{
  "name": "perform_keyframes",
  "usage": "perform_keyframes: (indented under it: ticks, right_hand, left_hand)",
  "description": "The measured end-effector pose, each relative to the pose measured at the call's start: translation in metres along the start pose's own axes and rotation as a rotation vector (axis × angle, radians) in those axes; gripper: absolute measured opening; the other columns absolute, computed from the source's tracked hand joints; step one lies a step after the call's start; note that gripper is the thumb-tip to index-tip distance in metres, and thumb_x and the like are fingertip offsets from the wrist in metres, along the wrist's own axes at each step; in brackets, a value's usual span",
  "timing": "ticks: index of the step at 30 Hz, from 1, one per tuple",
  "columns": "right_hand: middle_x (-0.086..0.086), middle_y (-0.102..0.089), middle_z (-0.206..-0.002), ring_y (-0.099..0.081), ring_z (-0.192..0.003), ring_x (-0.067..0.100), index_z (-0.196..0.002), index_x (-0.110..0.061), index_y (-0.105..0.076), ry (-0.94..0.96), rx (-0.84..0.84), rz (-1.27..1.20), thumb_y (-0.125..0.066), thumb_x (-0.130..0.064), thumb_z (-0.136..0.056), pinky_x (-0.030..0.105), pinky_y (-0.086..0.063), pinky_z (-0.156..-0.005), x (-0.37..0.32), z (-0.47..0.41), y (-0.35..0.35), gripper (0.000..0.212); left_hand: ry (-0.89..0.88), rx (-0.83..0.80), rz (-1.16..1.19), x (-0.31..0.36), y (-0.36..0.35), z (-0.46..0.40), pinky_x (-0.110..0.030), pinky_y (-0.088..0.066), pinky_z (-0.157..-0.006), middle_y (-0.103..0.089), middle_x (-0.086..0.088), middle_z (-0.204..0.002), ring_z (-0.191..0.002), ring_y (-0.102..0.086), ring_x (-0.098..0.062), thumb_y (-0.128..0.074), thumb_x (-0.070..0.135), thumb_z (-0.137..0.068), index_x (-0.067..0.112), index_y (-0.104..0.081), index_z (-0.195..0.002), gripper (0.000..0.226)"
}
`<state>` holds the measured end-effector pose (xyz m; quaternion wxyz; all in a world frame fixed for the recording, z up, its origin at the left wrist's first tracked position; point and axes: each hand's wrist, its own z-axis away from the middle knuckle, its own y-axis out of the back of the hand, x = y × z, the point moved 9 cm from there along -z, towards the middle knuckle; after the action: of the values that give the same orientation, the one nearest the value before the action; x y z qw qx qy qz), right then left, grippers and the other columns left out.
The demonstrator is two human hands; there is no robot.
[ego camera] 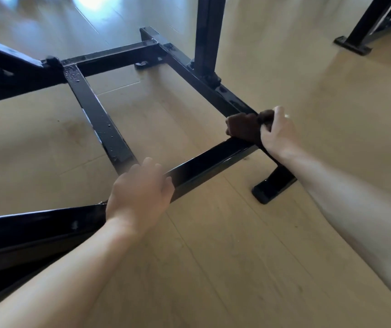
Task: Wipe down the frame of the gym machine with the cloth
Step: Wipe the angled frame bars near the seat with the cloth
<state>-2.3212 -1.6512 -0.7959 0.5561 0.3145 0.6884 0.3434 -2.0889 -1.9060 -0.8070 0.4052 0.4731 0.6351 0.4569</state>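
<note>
One dark brown cloth [245,129] is lying bunched over the near right corner of the black frame [211,162], where the near crossbar is meeting the right side rail. The right hand [277,133] is gripping it there, thumb and fingers curling round the fabric and pressing it onto the metal; most of the cloth is showing to the left of the fingers, a small fold above them. The left hand [140,192] is resting on the same crossbar farther left, at its junction with the middle rail, fingers bent over the far edge of the bar and wrapping it loosely, well apart from the cloth. Water droplets are sitting on the middle rail [95,112]. An upright post [207,36] is rising from the right rail. Beneath it all, a pale wooden floor [213,256] is spreading out, and a foot plate [272,185] is resting on it.
</note>
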Motion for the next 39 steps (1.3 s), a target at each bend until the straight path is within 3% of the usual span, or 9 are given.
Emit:
perform_keyframes:
  ticks: [5,7,10,15,22,28,31,35,39]
  right_hand:
    - [0.006,-0.055,-0.119,-0.058,-0.099,0.024,-0.121,-0.019,-0.049,0.139,-0.125,-0.093,-0.056,-0.023,-0.101,0.03,-0.051,-0.074,-0.055,0.072,-0.022,0.022]
    - [0.002,-0.05,-0.114,-0.052,-0.096,0.02,-0.118,-0.019,-0.046,0.212,-0.167,-0.106,-0.056,-0.021,-0.101,0.023,-0.043,-0.068,-0.088,0.104,-0.037,0.02]
    - [0.002,-0.049,-0.114,-0.05,-0.103,0.02,-0.118,-0.016,-0.049,0.267,-0.236,-0.202,-0.058,-0.017,-0.099,0.031,-0.046,-0.086,-0.133,0.14,-0.055,0.021]
    - [0.009,-0.053,-0.118,-0.048,-0.11,0.024,-0.116,-0.012,-0.049,0.316,-0.341,-0.232,-0.056,-0.016,-0.098,0.042,-0.047,-0.096,-0.189,0.177,-0.085,0.02]
    - [0.009,-0.055,-0.119,-0.053,-0.112,0.027,-0.12,-0.018,-0.051,-0.001,-0.398,-0.462,-0.06,-0.022,-0.094,0.045,-0.051,-0.099,-0.194,0.17,-0.089,0.028]
    - [0.005,-0.062,-0.116,-0.063,-0.107,0.024,-0.118,-0.027,-0.049,-0.217,-0.581,-0.727,-0.064,-0.041,-0.068,0.033,-0.053,-0.069,-0.199,0.187,-0.096,0.054]
    - [0.012,-0.051,-0.128,-0.059,-0.113,0.031,-0.13,-0.023,-0.038,-0.228,-0.63,-0.778,-0.066,-0.036,-0.066,0.036,-0.055,-0.066,-0.197,0.184,-0.095,0.071]
    - [0.013,-0.063,-0.124,-0.064,-0.112,0.03,-0.126,-0.017,-0.05,-0.229,-0.664,-0.846,-0.071,-0.015,-0.075,0.046,-0.059,-0.09,-0.194,0.179,-0.098,0.056]
    - [0.003,-0.071,-0.115,-0.068,-0.106,0.02,-0.123,-0.02,-0.057,-0.154,-0.702,-0.82,-0.073,-0.015,-0.08,0.031,-0.055,-0.077,-0.2,0.178,-0.101,0.046]
  left_hand:
    - [0.021,-0.218,0.116,-0.004,-0.006,-0.001,-0.037,-0.044,-0.087,-0.052,-0.006,-0.12,-0.106,-0.055,-0.026,-0.036,0.045,-0.105,0.013,-0.054,-0.11,0.038]
    - [0.035,-0.262,0.287,-0.013,0.0,0.001,-0.035,-0.042,-0.088,-0.046,-0.007,-0.126,-0.112,-0.052,-0.027,-0.044,0.041,-0.104,0.01,-0.051,-0.121,0.037]
    - [0.111,-0.288,0.463,-0.039,0.019,0.005,-0.037,-0.043,-0.086,-0.041,-0.004,-0.13,-0.114,-0.052,-0.027,-0.052,0.028,-0.099,0.011,-0.045,-0.131,0.037]
    - [0.255,-0.309,0.516,-0.084,0.047,0.013,-0.038,-0.043,-0.098,-0.042,-0.001,-0.141,-0.123,-0.051,-0.027,-0.048,0.02,-0.096,0.018,-0.039,-0.144,0.048]
    - [0.108,-0.335,0.505,-0.064,0.055,0.036,-0.036,-0.042,-0.092,-0.046,0.002,-0.134,-0.123,-0.05,-0.021,-0.054,0.051,-0.095,0.024,-0.038,-0.137,0.052]
    - [0.189,-0.288,0.515,-0.062,0.045,0.044,-0.034,-0.041,-0.078,-0.045,-0.001,-0.113,-0.103,-0.056,-0.025,-0.068,0.049,-0.09,0.019,-0.035,-0.112,0.049]
    - [0.174,-0.229,0.593,-0.063,0.048,0.039,-0.038,-0.049,-0.082,-0.042,-0.002,-0.122,-0.104,-0.059,-0.028,-0.073,0.044,-0.087,0.023,-0.029,-0.128,0.064]
    - [0.076,-0.246,0.721,-0.057,0.049,0.028,-0.041,-0.047,-0.102,-0.026,0.004,-0.154,-0.131,-0.045,-0.021,-0.082,0.033,-0.076,0.041,-0.008,-0.154,0.108]
    - [0.063,-0.24,0.782,-0.054,0.042,0.021,-0.037,-0.049,-0.094,-0.047,0.004,-0.133,-0.118,-0.055,-0.021,-0.078,0.028,-0.081,0.041,-0.034,-0.14,0.074]
